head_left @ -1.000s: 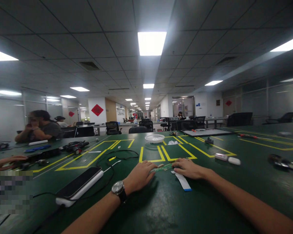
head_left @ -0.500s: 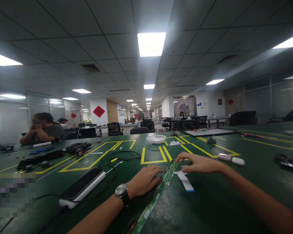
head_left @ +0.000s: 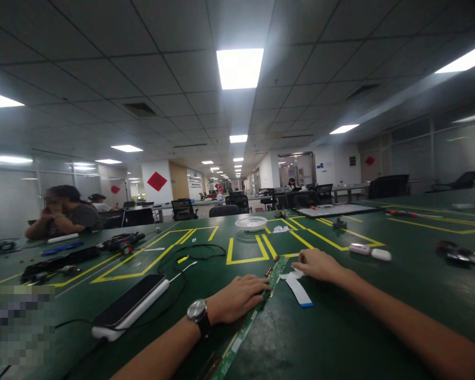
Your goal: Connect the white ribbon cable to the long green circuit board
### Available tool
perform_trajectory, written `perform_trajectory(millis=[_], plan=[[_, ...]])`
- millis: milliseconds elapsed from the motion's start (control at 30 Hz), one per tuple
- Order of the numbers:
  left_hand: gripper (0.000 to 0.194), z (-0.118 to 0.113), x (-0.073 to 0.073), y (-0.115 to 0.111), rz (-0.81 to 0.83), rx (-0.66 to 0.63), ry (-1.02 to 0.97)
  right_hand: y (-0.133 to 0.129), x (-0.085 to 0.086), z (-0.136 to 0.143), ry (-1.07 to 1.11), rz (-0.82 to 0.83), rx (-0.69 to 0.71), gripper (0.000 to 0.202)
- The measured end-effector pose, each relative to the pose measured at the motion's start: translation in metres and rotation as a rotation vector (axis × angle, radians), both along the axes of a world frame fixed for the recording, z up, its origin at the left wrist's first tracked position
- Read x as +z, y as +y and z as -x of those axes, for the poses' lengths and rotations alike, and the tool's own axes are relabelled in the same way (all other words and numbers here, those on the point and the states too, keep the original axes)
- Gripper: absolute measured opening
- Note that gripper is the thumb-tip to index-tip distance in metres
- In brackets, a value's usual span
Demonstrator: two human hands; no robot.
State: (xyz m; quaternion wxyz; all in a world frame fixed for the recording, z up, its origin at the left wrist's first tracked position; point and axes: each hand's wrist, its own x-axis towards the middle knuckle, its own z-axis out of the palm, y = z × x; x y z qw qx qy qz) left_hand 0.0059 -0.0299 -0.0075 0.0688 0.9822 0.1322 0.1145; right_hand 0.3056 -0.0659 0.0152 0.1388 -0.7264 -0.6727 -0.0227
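A long, narrow green circuit board (head_left: 245, 328) lies slanted on the green table in front of me. My left hand (head_left: 239, 300), with a watch on the wrist, rests flat over its left side, fingers stretched across the board and touching it. To the right of the board's far end, my right hand (head_left: 319, 265) has its fingers closed at the near-white end of a flat ribbon cable (head_left: 298, 291). The cable's blue-tipped end lies free on the table. Exactly how the fingertips pinch the cable is partly hidden.
A phone (head_left: 129, 300) lies on a white power strip at left, with a black cord. Beyond stand a white basket (head_left: 251, 224) and crumpled white scraps (head_left: 281, 229). A white earbud case (head_left: 370, 252) and tools lie right; a power drill (head_left: 122, 243) is left. A person (head_left: 69, 211) sits far left.
My right hand has drawn back from the board's far end to the right and closed at the ribbon cable. My left hand has slid slightly forward onto the board.
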Motion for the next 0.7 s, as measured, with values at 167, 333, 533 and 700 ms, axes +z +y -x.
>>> perform_trajectory(millis=[167, 333, 533, 700], plan=[[0.039, -0.002, 0.001, -0.001, -0.026, 0.003, 0.007, 0.003, -0.011, 0.016, -0.12, 0.004, -0.059, 0.035], [0.037, -0.003, -0.001, 0.0, -0.049, 0.021, -0.004, 0.002, -0.011, 0.016, -0.038, -0.019, 0.112, 0.02], [0.037, -0.004, -0.004, 0.0, -0.075, 0.05, -0.02, -0.003, -0.018, 0.022, 0.12, -0.056, 0.327, 0.012], [0.037, -0.004, -0.005, 0.0, -0.087, 0.064, -0.023, -0.003, -0.023, 0.035, 0.157, -0.075, 0.317, 0.009]])
